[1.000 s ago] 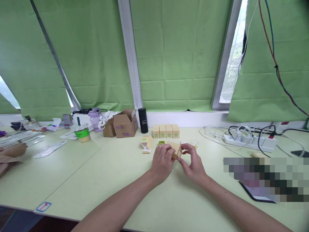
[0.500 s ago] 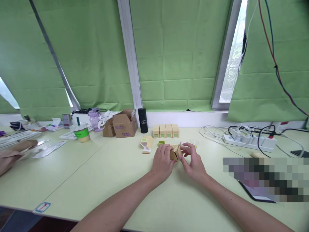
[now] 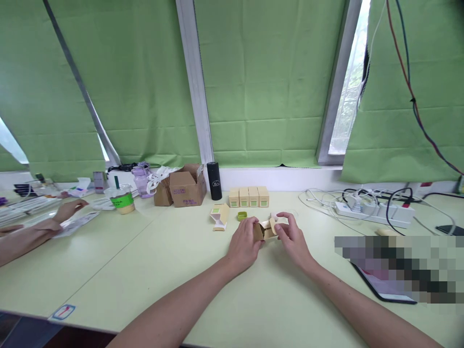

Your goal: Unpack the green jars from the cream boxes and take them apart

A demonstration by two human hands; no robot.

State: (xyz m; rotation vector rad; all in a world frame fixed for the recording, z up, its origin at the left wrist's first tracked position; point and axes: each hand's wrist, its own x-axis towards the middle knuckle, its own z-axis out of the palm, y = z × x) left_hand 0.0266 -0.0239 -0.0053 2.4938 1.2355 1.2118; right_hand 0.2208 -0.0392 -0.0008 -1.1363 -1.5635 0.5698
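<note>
A small brown cardboard box point(image 3: 268, 233) is between my hands just above or on the table, its end open with flaps out. My left hand point(image 3: 242, 242) is closed around its left side. With thumb and forefinger my right hand point(image 3: 294, 244) grips a flap on the right; its other fingers are raised. Behind my left fingers lies a small green open-topped piece point(image 3: 242, 216). A second small carton point(image 3: 219, 217) with a green label stands open to the left. Several like boxes point(image 3: 249, 197) form a closed row behind. What is inside the held box is hidden.
At the back stand a black bottle point(image 3: 214, 181), a larger carton point(image 3: 186, 187) and a drink cup point(image 3: 123, 199). To the right lie a power strip point(image 3: 375, 213) with tangled cables and a dark-edged tablet-like object point(image 3: 389, 294), partly pixelated. Another person's arm point(image 3: 36, 237) reaches in from the left.
The flaps of the held box now stand open, pulled rightward by my right hand. My left hand has barely moved. At the left, the other person's arm and hand have shifted further into view.
</note>
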